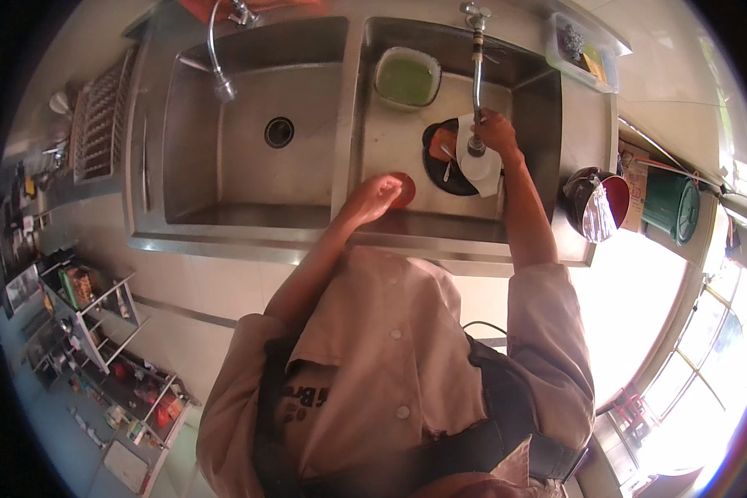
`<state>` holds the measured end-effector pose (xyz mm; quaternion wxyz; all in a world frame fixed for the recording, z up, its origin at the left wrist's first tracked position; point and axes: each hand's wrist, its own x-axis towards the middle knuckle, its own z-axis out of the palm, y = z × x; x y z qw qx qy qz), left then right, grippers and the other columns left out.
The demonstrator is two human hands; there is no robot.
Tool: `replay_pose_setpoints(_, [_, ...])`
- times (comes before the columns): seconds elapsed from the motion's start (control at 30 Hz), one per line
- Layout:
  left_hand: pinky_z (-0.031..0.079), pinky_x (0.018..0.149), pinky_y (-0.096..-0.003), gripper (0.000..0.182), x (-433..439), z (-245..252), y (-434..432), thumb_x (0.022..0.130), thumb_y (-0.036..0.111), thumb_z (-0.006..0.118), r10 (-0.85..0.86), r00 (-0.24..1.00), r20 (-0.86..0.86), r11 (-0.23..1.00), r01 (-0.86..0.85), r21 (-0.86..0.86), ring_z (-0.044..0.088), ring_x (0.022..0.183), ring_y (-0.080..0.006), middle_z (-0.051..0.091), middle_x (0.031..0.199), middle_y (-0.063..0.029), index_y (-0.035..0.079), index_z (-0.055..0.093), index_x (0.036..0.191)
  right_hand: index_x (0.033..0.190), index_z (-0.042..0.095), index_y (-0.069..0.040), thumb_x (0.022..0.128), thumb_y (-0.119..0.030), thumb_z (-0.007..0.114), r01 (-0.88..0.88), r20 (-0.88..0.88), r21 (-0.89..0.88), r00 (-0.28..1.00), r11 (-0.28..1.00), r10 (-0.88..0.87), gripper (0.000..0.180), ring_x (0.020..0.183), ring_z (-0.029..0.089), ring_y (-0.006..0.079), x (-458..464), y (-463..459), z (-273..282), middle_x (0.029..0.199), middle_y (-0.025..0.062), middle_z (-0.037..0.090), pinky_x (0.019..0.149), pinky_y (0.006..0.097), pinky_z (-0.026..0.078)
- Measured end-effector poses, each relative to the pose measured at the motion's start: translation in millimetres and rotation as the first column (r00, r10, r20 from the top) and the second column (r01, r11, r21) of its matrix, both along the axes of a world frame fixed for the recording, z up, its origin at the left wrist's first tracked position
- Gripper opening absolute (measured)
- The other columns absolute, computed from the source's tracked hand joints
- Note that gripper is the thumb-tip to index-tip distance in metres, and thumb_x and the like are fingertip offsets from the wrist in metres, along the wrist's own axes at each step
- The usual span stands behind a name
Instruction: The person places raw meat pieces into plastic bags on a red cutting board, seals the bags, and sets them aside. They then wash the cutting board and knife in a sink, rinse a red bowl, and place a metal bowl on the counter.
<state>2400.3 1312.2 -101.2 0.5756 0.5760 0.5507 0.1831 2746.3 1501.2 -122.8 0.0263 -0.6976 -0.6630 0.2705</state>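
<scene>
My left hand (pixel 376 200) is low in the right basin of a stainless-steel double sink (pixel 341 124), on a small round red dish (pixel 404 192). Up at the right, my right hand (pixel 497 132) has its fingers around the flexible faucet hose (pixel 477 87), whose spray head (pixel 475 147) hangs over white dishes (pixel 487 177). Those dishes lie partly over a round black pan or plate (pixel 434 168), which also holds an orange-red item (pixel 442 144) and light-coloured utensils (pixel 449 169). A square container of green liquid (pixel 408 76) stands at the basin's back.
A second faucet (pixel 224 87) hangs over the left basin (pixel 249 162). At the back right stands a clear plastic tub (pixel 582 53) with scrubbers. A bowl with crumpled wrapping (pixel 591 205) sits on the right ledge. A dish rack (pixel 103 118) is at the left, a green bin (pixel 672 205) at the right.
</scene>
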Motion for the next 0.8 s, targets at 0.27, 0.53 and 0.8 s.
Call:
replay_pose_setpoints(0.27, [0.058, 0.089, -0.0379, 0.04, -2, -9, -5, 0.109, 0.035, 0.063, -0.025, 0.999, 0.03, 0.999, 0.026, -0.033, 0.075, 0.102, -0.0269, 0.077, 0.117, -0.0143, 0.002, 0.068, 0.131, 0.114, 0.073, -0.01, 0.082, -0.024, 0.08, -0.012, -0.061, 0.13, 0.998, 0.992, 0.02, 0.035, 0.101, 0.074, 0.0433, -3, -1, -14, 0.106, 0.0208, 0.076, 0.086, 0.0528, 0.058])
replay_pose_setpoints(0.53, [0.058, 0.092, -0.039, 0.037, -5, -17, -14, 0.109, 0.032, 0.064, -0.045, 0.999, -0.017, 0.999, 0.045, -0.004, 0.074, 0.104, -0.0277, 0.077, 0.118, -0.0138, 0.004, 0.068, 0.131, 0.118, 0.069, -0.006, 0.089, -0.011, 0.07, 0.165, -0.084, 0.306, 0.986, 0.938, -0.146, 0.029, 0.101, 0.073, 0.046, -15, -12, -22, 0.108, 0.0241, 0.076, 0.088, 0.0557, 0.056])
replay_pose_setpoints(0.8, [0.058, 0.093, -0.0397, 0.035, 0, -13, -9, 0.109, 0.031, 0.063, -0.055, 0.995, -0.082, 0.998, 0.057, 0.017, 0.075, 0.106, -0.0301, 0.077, 0.12, -0.014, 0.004, 0.069, 0.129, 0.126, 0.069, -0.009, 0.09, -0.008, 0.065, 0.114, 0.067, 0.324, 0.987, 0.939, -0.143, 0.036, 0.103, 0.072, 0.0481, 51, 6, -11, 0.108, 0.0256, 0.076, 0.089, 0.0559, 0.057])
